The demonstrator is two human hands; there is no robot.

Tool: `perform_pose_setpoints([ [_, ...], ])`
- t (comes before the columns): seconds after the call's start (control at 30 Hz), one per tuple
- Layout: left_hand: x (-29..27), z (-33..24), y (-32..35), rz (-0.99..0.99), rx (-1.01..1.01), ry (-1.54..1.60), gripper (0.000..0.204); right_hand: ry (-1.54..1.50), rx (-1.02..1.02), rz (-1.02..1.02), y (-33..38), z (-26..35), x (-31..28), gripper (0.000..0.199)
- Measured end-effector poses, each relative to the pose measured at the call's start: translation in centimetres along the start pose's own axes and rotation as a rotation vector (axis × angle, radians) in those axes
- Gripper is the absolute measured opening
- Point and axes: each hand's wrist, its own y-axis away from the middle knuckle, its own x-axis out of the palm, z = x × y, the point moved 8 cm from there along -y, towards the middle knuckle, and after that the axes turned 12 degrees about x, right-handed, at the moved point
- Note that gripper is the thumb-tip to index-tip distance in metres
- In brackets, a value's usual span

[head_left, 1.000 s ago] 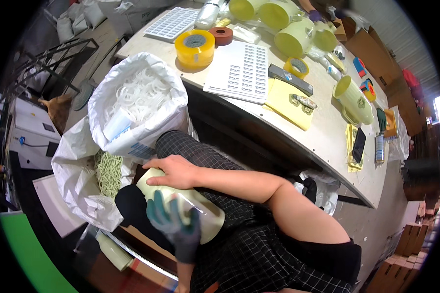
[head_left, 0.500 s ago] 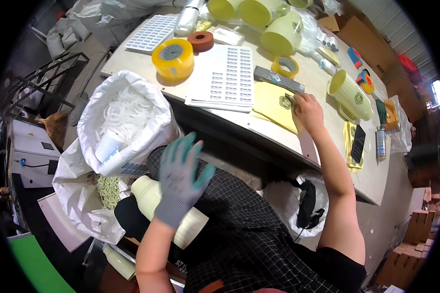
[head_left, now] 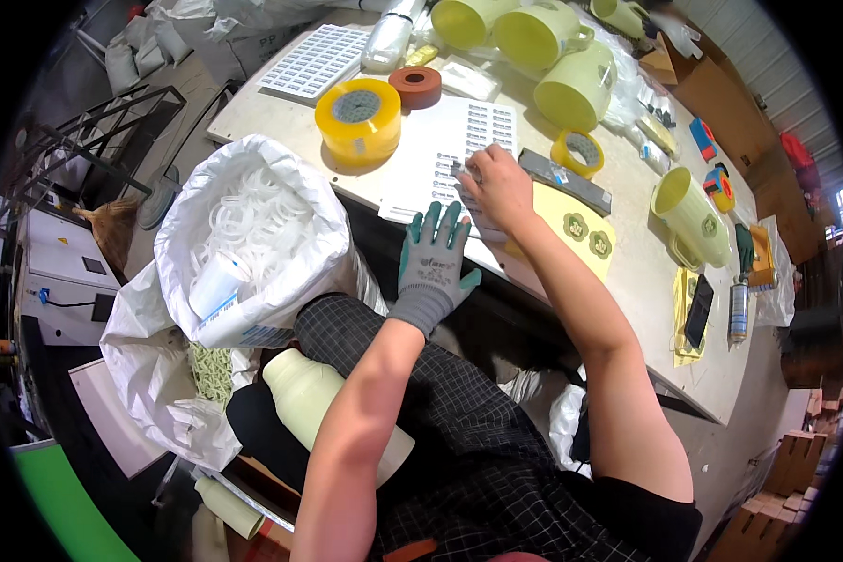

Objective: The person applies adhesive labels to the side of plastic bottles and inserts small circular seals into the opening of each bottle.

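Note:
My left hand (head_left: 434, 267), in a grey glove with green fingertips, lies with its fingers stretched out on the near edge of a stack of white label sheets (head_left: 490, 120). Over the printed rows of the same stack, my bare right hand (head_left: 503, 192) has its thumb and fingers pinched together. A small dark bit shows at those fingertips, too small to name. Partly under my right forearm is a yellow sheet (head_left: 581, 220) with green flower-shaped stickers. Across my lap rests a pale green bottle-shaped container (head_left: 304, 393), partly hidden by my left forearm.
Left of the table stands a white sack (head_left: 173, 234) of clear plastic rings. A large yellow tape roll (head_left: 358, 131), a brown tape roll (head_left: 416, 86), a smaller tape roll (head_left: 578, 153) and a grey bar (head_left: 565, 182) surround the sheets. Pale green jugs (head_left: 691, 215) and a phone (head_left: 699, 309) lie rightward.
My right hand has moved left from the yellow sheet to the label sheets. My left hand has come forward from above my lap onto the stack's near edge. The view has shifted slightly.

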Motion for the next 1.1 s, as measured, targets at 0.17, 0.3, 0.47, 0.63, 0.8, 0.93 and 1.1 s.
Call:
perform_pose_setpoints([
  [0.17, 0.1, 0.2, 0.7, -0.015, -0.017, -0.024, 0.091, 0.066, -0.016, -0.106, -0.3, 0.8, 1.2, 0.021],
  [0.3, 0.3, 0.5, 0.7, -0.002, -0.021, -0.014, 0.09, 0.13, 0.013, -0.112, 0.1, 1.6, 1.5, 0.019],
  [0.47, 0.3, 0.1, 0.3, 0.016, -0.024, 0.001, 0.09, 0.116, 0.02, -0.154, -0.2, 1.6, 1.4, 0.019],
  [0.63, -0.1, -0.4, -0.3, 0.076, -0.03, 0.004, 0.091, -0.096, 0.193, -0.167, -1.4, 0.5, 0.3, 0.021],
  [0.8, -2.5, -0.2, 1.2, 0.256, -0.074, -0.036, 0.088, -0.344, 0.087, -0.06, 0.9, 6.0, -1.6, 0.024],
  [0.93, -7.9, -5.1, 8.9, 0.323, 0.129, 0.165, 0.061, -0.495, -0.007, 0.107, 6.1, 9.6, -1.9, 0.026],
  [1.1, -13.9, -3.2, 25.7, -0.504, -0.243, 0.277, 0.032, -0.584, -0.049, 0.416, 16.0, 16.4, -0.4, 0.032],
])
